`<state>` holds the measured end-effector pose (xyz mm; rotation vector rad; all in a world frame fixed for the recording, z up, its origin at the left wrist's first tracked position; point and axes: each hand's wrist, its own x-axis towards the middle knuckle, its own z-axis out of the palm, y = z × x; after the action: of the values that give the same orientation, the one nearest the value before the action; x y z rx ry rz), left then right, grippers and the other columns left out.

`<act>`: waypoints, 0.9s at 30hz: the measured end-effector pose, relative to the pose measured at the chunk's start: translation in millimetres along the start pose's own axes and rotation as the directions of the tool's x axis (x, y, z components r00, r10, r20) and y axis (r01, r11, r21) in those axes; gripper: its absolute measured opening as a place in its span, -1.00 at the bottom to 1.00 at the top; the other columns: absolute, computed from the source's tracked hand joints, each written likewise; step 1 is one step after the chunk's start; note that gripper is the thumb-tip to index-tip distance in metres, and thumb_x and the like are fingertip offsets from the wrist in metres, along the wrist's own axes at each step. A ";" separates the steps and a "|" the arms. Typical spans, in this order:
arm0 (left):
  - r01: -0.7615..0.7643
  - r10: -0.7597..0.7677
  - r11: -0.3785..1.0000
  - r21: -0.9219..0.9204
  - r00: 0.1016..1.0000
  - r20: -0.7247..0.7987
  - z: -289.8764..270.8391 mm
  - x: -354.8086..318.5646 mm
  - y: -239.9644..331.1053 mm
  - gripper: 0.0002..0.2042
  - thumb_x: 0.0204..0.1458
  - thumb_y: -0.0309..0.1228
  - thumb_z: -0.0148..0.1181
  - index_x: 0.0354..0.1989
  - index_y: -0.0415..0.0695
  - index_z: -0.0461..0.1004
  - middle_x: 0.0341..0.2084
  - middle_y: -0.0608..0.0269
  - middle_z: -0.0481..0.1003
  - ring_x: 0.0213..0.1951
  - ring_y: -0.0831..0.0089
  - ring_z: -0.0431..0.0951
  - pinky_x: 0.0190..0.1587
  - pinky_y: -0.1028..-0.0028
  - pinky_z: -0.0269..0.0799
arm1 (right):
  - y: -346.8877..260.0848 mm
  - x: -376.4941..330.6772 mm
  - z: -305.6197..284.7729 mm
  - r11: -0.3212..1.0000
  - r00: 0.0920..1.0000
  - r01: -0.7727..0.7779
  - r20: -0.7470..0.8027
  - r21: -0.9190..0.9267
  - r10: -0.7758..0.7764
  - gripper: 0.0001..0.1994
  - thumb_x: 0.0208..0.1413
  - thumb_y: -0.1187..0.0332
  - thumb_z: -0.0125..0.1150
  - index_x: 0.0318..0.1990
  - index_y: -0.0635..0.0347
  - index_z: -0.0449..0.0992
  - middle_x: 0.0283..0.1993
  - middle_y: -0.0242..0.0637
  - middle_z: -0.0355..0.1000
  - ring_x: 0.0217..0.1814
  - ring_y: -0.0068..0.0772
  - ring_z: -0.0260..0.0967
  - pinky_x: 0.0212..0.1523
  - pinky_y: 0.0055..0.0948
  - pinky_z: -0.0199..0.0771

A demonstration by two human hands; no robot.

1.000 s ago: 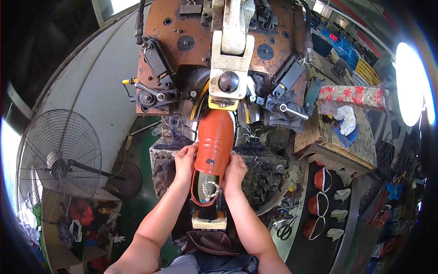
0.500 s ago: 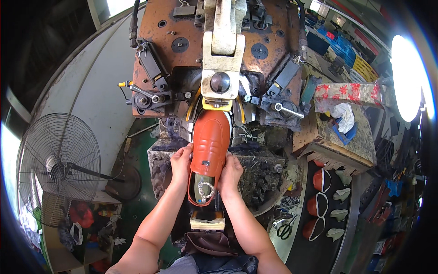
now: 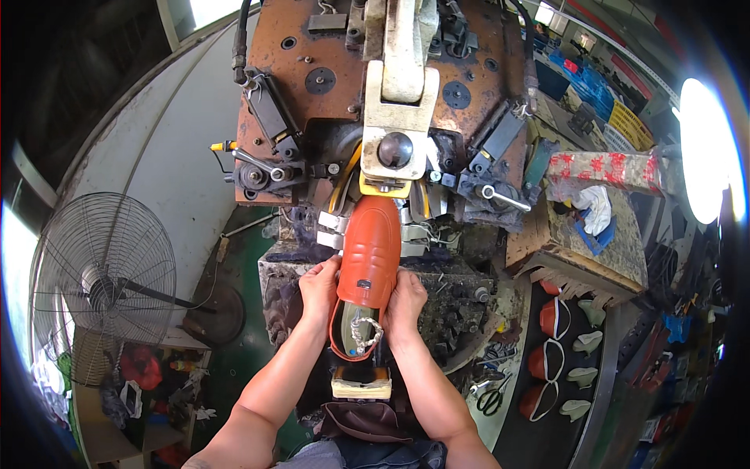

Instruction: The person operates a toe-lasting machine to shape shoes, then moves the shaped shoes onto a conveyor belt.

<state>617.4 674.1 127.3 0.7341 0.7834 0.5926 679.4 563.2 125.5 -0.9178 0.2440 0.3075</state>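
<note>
A reddish-brown leather shoe upper point(image 3: 372, 242) sits over a greenish shoe last point(image 3: 353, 322), toe pointing away from me under the machine's pale, worn press arm point(image 3: 394, 144). A pale twisted cord point(image 3: 366, 334) loops at the open heel end. My left hand point(image 3: 319, 288) pinches the lower edge at the upper's left side, fingers closed. My right hand point(image 3: 406, 301) is closed against the right edge, its fingertips partly hidden. Light metal plates point(image 3: 333, 230) flank the toe on both sides. Below the heel stands a cream-coloured padded block point(image 3: 361, 386).
A brown metal machine plate point(image 3: 328, 47) with levers and hoses fills the far side. On the left stands a caged fan point(image 3: 105, 281). To the right, more red-brown uppers point(image 3: 539, 359) and pale lasts point(image 3: 580, 378) line a dark rack; scissors point(image 3: 491, 400) lie nearby.
The whole view has shifted slightly, so the scene sits further right. Light metal plates now show more plainly beside the toe. Both hands keep to the upper's sides.
</note>
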 end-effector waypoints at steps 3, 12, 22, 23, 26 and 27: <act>-0.079 0.080 0.997 0.025 0.997 -0.010 3.0 1.3 -3.4 -0.80 0.09 -0.37 0.29 -0.45 -0.24 0.49 -0.60 0.33 0.48 -0.63 0.64 0.37 -0.55 0.58 0.29 | -3.4 -2.3 3.2 0.998 0.999 0.044 0.011 -0.040 -0.043 -0.76 0.24 0.47 0.01 -0.52 0.21 0.36 -0.51 -0.45 0.33 -0.52 -0.69 0.19 -0.49 -0.59 0.27; -0.337 0.197 0.543 0.769 0.941 0.273 -124.8 -8.1 -85.9 -0.75 0.10 -0.30 0.20 -0.32 -0.31 0.55 -0.50 0.04 0.60 -0.39 0.36 0.63 -0.33 0.38 0.50 | 1.5 3.7 -100.5 0.958 0.987 -0.101 0.090 -0.268 0.129 -0.72 0.36 0.29 -0.14 -0.35 0.29 0.35 -0.37 -0.15 0.43 -0.43 -0.34 0.46 -0.51 -0.24 0.63; -0.802 -0.221 0.130 0.583 0.550 0.805 -239.1 -44.4 -126.7 -0.49 -0.18 -0.31 0.32 0.02 -0.18 0.45 -0.15 0.07 0.52 -0.04 0.13 0.51 0.01 0.15 0.36 | -13.7 -5.2 -97.3 0.901 0.957 -0.013 0.255 -0.434 0.137 -0.71 0.35 0.32 -0.05 -0.38 0.35 0.40 -0.43 -0.23 0.43 -0.46 -0.47 0.44 -0.50 -0.48 0.56; -0.590 -0.298 0.238 0.772 0.712 0.636 -226.8 -62.9 -104.7 -0.50 -0.17 -0.32 0.34 0.02 -0.19 0.46 -0.18 0.04 0.55 -0.08 0.10 0.54 -0.04 0.17 0.42 | -21.5 -7.2 -97.3 0.900 0.951 0.007 0.280 -0.435 0.128 -0.71 0.35 0.32 -0.05 -0.38 0.35 0.40 -0.43 -0.23 0.43 -0.46 -0.48 0.44 -0.48 -0.48 0.56; -0.329 -0.282 0.123 0.936 0.893 0.351 -195.6 -116.0 -40.4 -0.48 -0.19 -0.36 0.42 0.02 -0.20 0.48 -0.33 -0.06 0.59 -0.27 0.20 0.63 -0.16 0.32 0.51 | -28.3 -26.4 -103.4 0.912 0.935 0.039 0.338 -0.407 0.111 -0.70 0.35 0.31 -0.04 -0.38 0.35 0.40 -0.42 -0.23 0.44 -0.44 -0.50 0.44 -0.42 -0.50 0.55; -0.290 -0.269 0.074 0.954 0.916 0.299 -180.5 -135.8 -7.8 -0.48 -0.20 -0.38 0.43 0.03 -0.18 0.49 -0.35 -0.06 0.59 -0.29 0.27 0.63 -0.16 0.35 0.51 | -35.9 -38.6 -103.9 0.913 0.913 0.066 0.393 -0.402 0.107 -0.70 0.35 0.31 -0.04 -0.38 0.35 0.41 -0.41 -0.23 0.45 -0.44 -0.51 0.44 -0.43 -0.50 0.54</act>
<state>397.8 638.0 88.0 2.1579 0.6968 -0.2999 648.7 452.9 104.1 -1.2393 -0.2092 0.5777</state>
